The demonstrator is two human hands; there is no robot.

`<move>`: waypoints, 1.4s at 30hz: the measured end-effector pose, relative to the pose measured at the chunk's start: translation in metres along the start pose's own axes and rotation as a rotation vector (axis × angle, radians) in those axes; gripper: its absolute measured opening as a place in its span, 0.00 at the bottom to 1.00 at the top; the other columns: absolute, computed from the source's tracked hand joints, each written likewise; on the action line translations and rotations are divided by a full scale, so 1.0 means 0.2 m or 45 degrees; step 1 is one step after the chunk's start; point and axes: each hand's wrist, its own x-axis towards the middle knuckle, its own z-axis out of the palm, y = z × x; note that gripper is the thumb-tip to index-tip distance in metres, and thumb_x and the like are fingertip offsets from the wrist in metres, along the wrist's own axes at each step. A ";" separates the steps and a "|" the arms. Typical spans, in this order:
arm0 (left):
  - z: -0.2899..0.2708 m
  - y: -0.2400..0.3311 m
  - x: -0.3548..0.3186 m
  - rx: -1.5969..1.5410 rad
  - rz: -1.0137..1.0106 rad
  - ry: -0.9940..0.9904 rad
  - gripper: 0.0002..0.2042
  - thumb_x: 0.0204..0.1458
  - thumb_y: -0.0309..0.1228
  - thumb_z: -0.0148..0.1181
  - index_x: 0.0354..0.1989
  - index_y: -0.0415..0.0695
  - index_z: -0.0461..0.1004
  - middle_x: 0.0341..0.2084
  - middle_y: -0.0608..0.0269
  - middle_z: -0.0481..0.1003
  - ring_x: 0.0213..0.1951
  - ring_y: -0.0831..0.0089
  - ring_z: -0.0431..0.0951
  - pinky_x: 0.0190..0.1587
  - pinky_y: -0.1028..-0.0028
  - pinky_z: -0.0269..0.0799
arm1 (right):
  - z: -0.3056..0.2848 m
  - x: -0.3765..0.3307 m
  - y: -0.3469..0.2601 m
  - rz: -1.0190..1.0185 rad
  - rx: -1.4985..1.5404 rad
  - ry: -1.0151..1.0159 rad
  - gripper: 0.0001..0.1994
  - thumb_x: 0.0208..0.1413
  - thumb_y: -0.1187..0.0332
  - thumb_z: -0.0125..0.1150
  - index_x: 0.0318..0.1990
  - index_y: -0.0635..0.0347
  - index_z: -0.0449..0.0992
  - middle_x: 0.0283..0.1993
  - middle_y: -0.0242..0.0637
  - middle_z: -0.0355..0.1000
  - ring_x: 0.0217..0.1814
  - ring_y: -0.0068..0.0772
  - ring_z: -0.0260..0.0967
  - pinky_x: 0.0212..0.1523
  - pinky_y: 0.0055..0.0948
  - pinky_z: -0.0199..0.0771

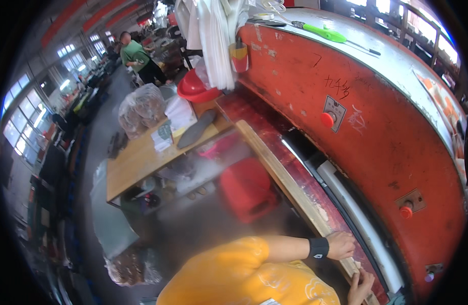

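My left hand (341, 245), with a black wristband (319, 248) on its wrist, is closed over the wooden rail (277, 175) along the machine's front. Its fingertips point down at the dark red bed (295, 161); what they hold, if anything, is too small to make out. Close beside it, at the lower right, my right hand (362, 287) has its fingers bent and pressed together at the rail. Small pale bits (357, 265) show between the two hands. A long white bar (363, 223) runs along the machine just beyond them.
The orange machine body (371, 119) carries red push buttons (327, 120). A green-handled tool (325, 33) lies on its top. Left of the rail are a red plastic stool (248, 190) and a wooden table (137, 170) bearing a grey sole-shaped piece (197, 129). Another person (137, 58) stands far back.
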 end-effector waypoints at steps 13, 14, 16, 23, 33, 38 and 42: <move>0.00 -0.22 -0.26 0.152 0.007 0.134 0.09 0.50 0.34 0.55 0.22 0.43 0.74 0.29 0.58 0.70 0.39 0.57 0.71 0.41 0.59 0.68 | 0.27 -0.05 -0.26 0.079 -0.011 0.012 0.22 0.59 0.52 0.55 0.54 0.58 0.74 0.48 0.53 0.69 0.53 0.53 0.65 0.54 0.45 0.65; 0.01 -0.22 -0.28 0.187 -0.021 0.141 0.09 0.50 0.34 0.55 0.21 0.44 0.74 0.29 0.58 0.70 0.39 0.57 0.71 0.40 0.59 0.68 | 0.26 -0.06 -0.23 0.048 0.007 -0.071 0.22 0.59 0.53 0.56 0.53 0.59 0.74 0.48 0.53 0.70 0.53 0.52 0.66 0.54 0.44 0.66; 0.03 -0.21 -0.36 0.133 0.027 0.154 0.10 0.50 0.34 0.55 0.19 0.43 0.72 0.26 0.58 0.70 0.36 0.56 0.71 0.37 0.58 0.68 | 0.27 -0.07 -0.16 -0.005 0.043 -0.243 0.22 0.58 0.55 0.57 0.52 0.63 0.74 0.48 0.54 0.71 0.52 0.50 0.68 0.53 0.42 0.67; -0.06 -0.09 -0.59 0.014 -0.031 -0.435 0.08 0.44 0.33 0.59 0.22 0.40 0.74 0.28 0.49 0.74 0.35 0.51 0.75 0.37 0.55 0.70 | 0.30 0.05 0.13 0.092 0.376 0.508 0.26 0.53 0.69 0.58 0.61 0.63 0.64 0.62 0.46 0.62 0.62 0.43 0.59 0.62 0.38 0.56; -0.22 -0.08 -0.55 0.062 0.090 0.181 0.25 0.49 0.34 0.59 0.56 0.40 0.66 0.58 0.46 0.62 0.64 0.52 0.55 0.65 0.55 0.48 | 0.40 -0.02 -0.44 0.259 -0.241 0.484 0.31 0.48 0.60 0.65 0.60 0.60 0.65 0.65 0.52 0.58 0.66 0.50 0.55 0.65 0.45 0.54; -0.23 -0.07 -0.68 0.212 0.047 -0.167 0.28 0.53 0.43 0.54 0.60 0.42 0.64 0.63 0.46 0.57 0.68 0.53 0.49 0.70 0.53 0.35 | 0.32 -0.14 -0.71 0.359 -0.180 0.430 0.32 0.41 0.59 0.71 0.55 0.64 0.72 0.63 0.56 0.60 0.65 0.53 0.56 0.65 0.48 0.54; -0.30 -0.09 -0.76 0.248 0.034 -0.178 0.27 0.53 0.44 0.54 0.61 0.44 0.64 0.64 0.49 0.56 0.69 0.54 0.48 0.70 0.53 0.34 | 0.35 -0.18 -0.81 0.327 -0.055 0.438 0.32 0.39 0.62 0.71 0.55 0.65 0.72 0.62 0.57 0.61 0.66 0.56 0.56 0.66 0.46 0.53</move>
